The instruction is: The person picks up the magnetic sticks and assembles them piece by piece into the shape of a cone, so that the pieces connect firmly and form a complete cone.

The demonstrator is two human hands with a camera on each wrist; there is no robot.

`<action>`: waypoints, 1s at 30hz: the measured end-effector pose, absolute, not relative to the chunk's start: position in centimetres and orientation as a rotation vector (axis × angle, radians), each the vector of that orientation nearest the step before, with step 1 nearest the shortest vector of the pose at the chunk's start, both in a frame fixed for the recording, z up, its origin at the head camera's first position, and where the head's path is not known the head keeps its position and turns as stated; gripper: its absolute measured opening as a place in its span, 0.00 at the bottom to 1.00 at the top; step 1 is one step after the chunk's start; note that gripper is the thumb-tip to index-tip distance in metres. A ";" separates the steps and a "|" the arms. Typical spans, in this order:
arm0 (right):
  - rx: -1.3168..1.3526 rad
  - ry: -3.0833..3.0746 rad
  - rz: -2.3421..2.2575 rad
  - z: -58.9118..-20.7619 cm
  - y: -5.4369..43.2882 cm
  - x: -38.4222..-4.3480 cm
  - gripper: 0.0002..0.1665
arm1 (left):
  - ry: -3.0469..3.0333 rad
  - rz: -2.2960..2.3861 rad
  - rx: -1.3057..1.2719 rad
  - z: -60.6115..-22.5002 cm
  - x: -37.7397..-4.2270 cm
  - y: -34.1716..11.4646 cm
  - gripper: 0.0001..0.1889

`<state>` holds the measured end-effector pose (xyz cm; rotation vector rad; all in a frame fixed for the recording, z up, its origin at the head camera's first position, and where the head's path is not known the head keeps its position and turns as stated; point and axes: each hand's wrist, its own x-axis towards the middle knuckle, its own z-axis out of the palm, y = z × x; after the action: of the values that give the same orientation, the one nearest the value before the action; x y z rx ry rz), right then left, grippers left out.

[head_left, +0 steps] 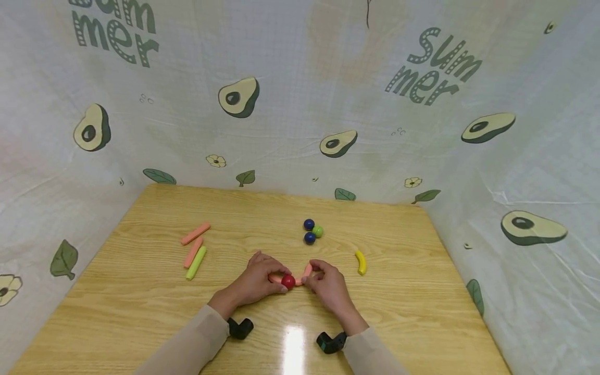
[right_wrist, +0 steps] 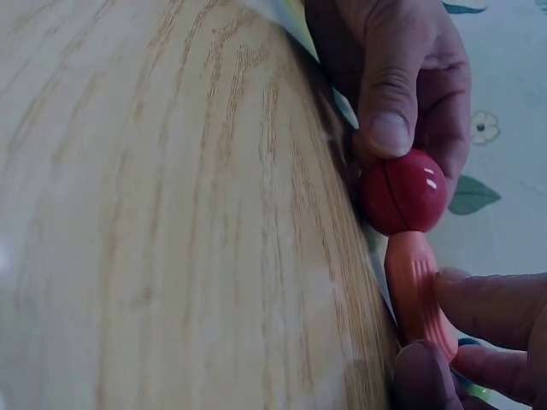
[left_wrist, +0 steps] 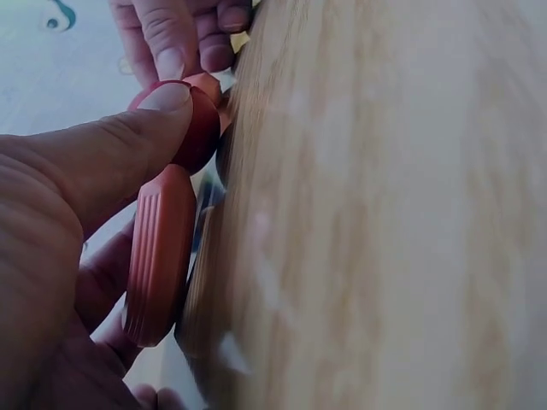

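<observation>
My left hand [head_left: 257,279] pinches a glossy red ball [head_left: 288,282], its thumb pressed against the ball in the left wrist view. A ridged coral-orange rod [left_wrist: 161,256] meets the ball on the left side, with left fingers behind it. On the ball's other side, my right hand [head_left: 329,287] holds a curved coral-orange rod [right_wrist: 417,295] between thumb and fingers. That rod's end meets the red ball in the right wrist view. The joined pieces lie low over the wooden table [head_left: 262,333].
Two coral rods [head_left: 195,234] and a lime-green rod [head_left: 196,263] lie at the left. Beyond the hands sit two dark blue balls [head_left: 309,238] and a green ball [head_left: 318,231]. A curved yellow rod [head_left: 361,262] is at the right. Printed cloth [head_left: 290,104] surrounds the table's back and sides.
</observation>
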<state>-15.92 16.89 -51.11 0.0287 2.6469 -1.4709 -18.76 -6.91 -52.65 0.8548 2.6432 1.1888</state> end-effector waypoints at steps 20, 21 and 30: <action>0.039 2.659 -1.447 -50.9 16.6 -15.9 0.31 | 2.591 1.199 0.867 -52.4 -18.6 -7.0 0.17; 0.037 2.660 -1.445 -50.9 16.6 -15.9 0.31 | 2.586 1.200 0.863 -52.4 -18.7 -7.0 0.17; 0.036 2.660 -1.435 -50.9 16.6 -16.0 0.31 | 2.573 1.230 0.829 -52.7 -18.8 -7.1 0.17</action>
<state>-15.98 16.64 -50.93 0.0356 2.6598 -1.4351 -18.83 -7.13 -52.71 0.8294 2.5735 1.2303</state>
